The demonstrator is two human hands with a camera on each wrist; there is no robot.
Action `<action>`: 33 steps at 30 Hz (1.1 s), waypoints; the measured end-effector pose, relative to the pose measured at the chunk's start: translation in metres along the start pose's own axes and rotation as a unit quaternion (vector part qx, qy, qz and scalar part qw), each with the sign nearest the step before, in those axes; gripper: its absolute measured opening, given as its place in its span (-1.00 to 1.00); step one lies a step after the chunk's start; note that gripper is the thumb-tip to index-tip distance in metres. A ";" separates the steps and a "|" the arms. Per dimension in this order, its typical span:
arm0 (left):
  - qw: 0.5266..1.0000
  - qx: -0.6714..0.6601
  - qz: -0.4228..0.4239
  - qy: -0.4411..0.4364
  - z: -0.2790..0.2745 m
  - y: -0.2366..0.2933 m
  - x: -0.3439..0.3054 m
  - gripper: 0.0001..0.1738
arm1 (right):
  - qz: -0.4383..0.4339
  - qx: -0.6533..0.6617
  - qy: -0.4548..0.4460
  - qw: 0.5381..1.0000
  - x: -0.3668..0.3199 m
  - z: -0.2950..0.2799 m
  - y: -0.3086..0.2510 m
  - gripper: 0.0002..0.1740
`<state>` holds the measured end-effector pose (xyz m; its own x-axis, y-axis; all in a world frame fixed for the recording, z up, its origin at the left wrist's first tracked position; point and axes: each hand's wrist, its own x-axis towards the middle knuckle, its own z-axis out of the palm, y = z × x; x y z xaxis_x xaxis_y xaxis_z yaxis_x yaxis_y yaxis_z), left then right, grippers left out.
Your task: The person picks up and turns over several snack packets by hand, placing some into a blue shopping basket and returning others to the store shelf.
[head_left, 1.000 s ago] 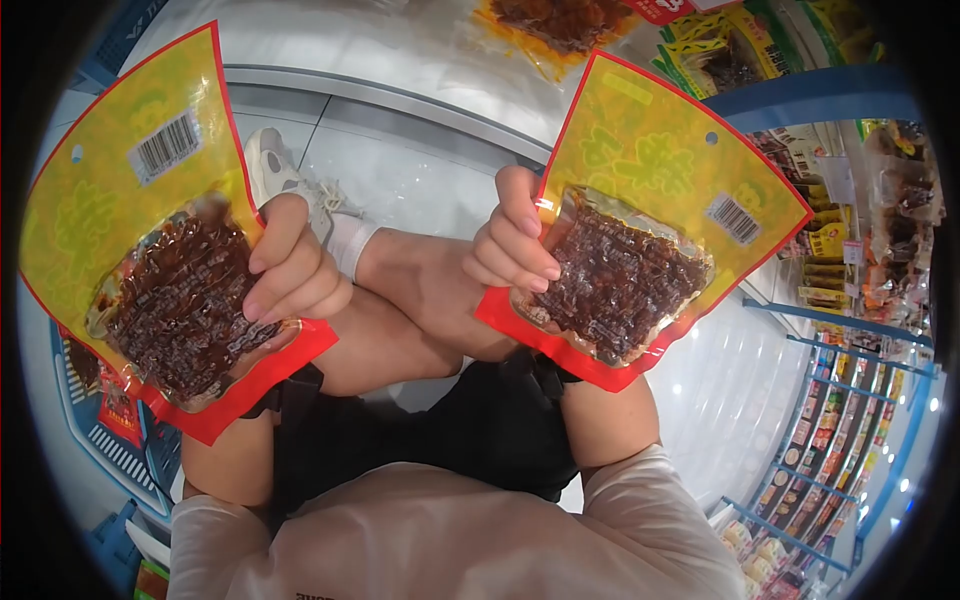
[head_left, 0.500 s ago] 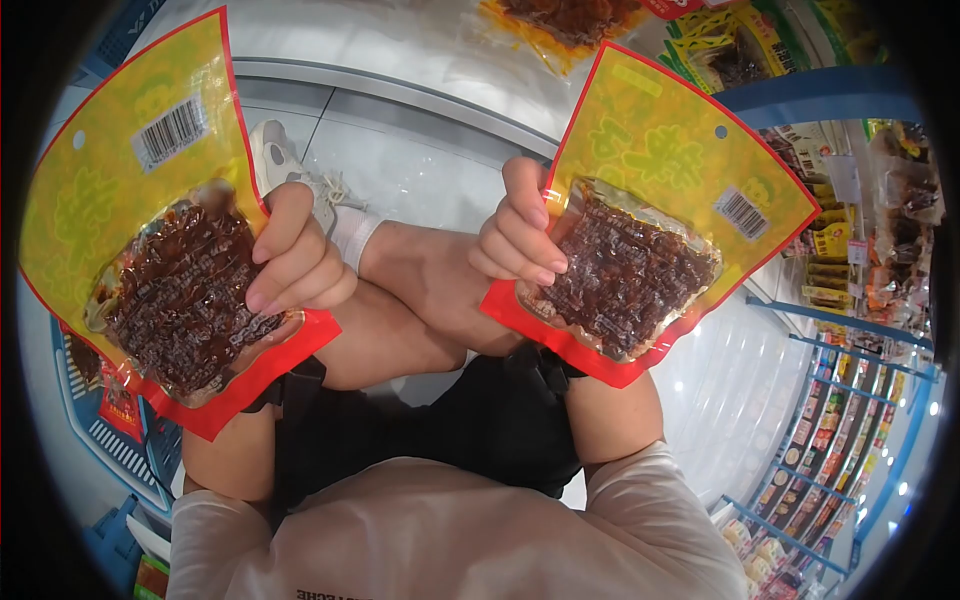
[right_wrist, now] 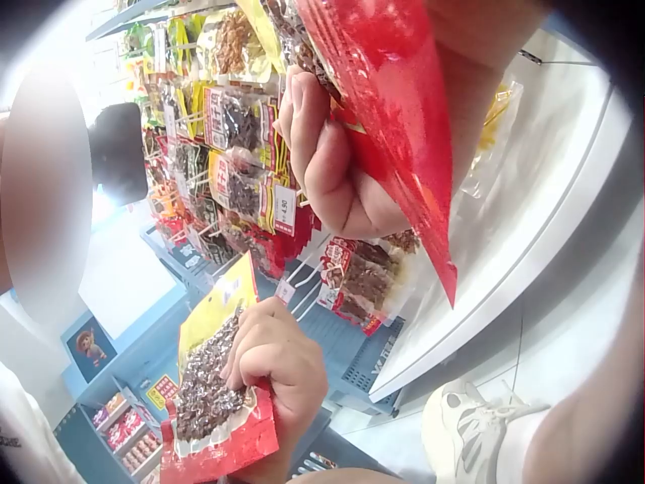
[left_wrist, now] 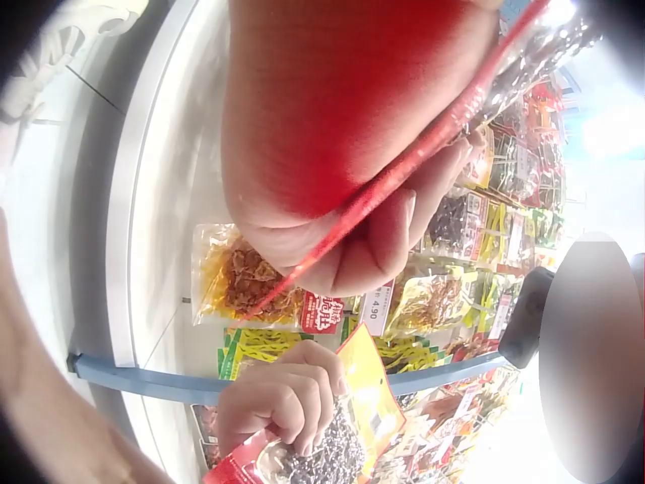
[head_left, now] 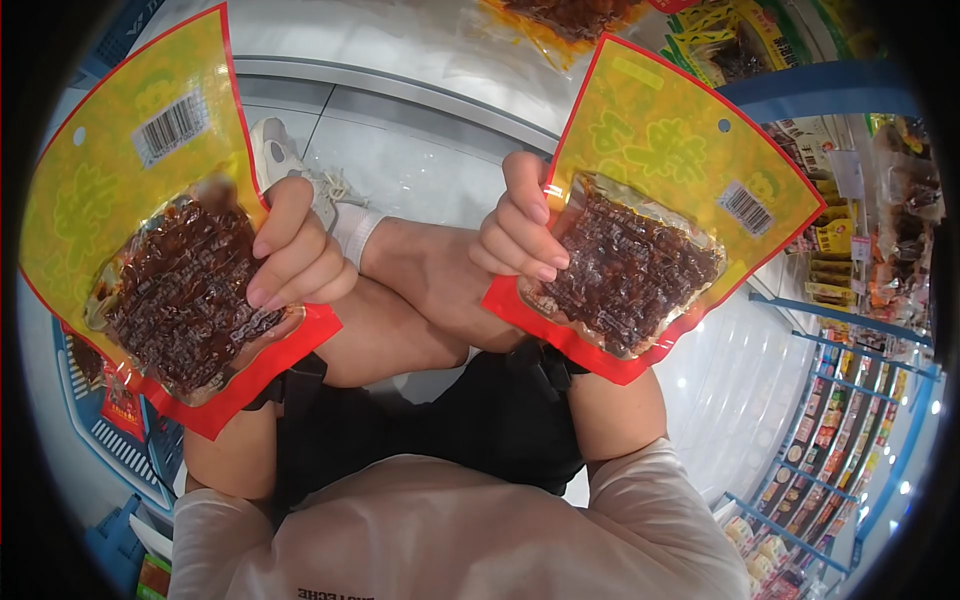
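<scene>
Shop: left hand (head_left: 295, 265) grips left packet (head_left: 130, 200), right hand (head_left: 520, 235) right packet (head_left: 660, 200).

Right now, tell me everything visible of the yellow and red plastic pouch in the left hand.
The yellow and red plastic pouch is flat, sealed and fan-shaped: yellow top with a white barcode label and a hang hole, red border and bottom band, clear window showing dark brown strips. It is held up, leaning left. The left hand grips its right edge, fingers curled over the window. It hangs apart from the right hand's matching yellow and red pouch.
</scene>
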<state>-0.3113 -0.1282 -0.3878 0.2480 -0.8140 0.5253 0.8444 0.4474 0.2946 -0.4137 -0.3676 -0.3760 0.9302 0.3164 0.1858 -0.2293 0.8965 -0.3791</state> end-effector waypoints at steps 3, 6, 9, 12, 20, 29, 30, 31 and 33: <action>0.997 0.012 0.018 0.077 0.011 -0.001 -0.001 -0.76 | 0.001 0.008 -0.002 1.000 -0.002 0.003 0.000 -0.79; 0.994 0.015 0.028 0.107 0.018 -0.003 -0.002 -0.75 | 0.010 0.008 0.043 0.999 -0.002 0.022 -0.005 -0.77; 0.992 0.015 0.032 0.122 0.019 -0.003 -0.004 -0.73 | 0.018 0.009 0.062 0.998 0.000 0.032 -0.007 -0.76; 0.992 0.016 0.032 0.124 0.022 -0.003 -0.001 -0.71 | 0.017 0.013 0.034 0.999 -0.001 0.016 -0.005 -0.77; 0.989 0.008 0.044 0.140 0.023 -0.007 -0.003 -0.71 | -0.017 0.082 -0.102 0.991 0.001 -0.022 0.007 -0.84; 0.983 0.016 0.040 0.181 0.031 -0.006 -0.001 -0.71 | -0.011 0.070 -0.083 0.994 0.000 -0.020 0.004 -0.84; 0.980 0.017 0.042 0.192 0.032 -0.006 -0.001 -0.72 | -0.009 0.062 -0.065 0.996 -0.002 -0.019 0.004 -0.84; 0.978 0.018 0.044 0.204 0.032 -0.006 -0.002 -0.73 | -0.008 0.058 -0.057 0.997 -0.002 -0.018 0.004 -0.83; 0.981 0.003 0.051 0.189 0.026 -0.009 -0.003 -0.74 | -0.007 0.048 -0.044 0.998 -0.001 -0.013 0.002 -0.82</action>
<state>-0.3314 -0.1199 -0.3716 0.4911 -0.8431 0.2190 0.8031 0.5356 0.2611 -0.4118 -0.3700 -0.3889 0.9053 0.3269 0.2711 -0.2478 0.9250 -0.2881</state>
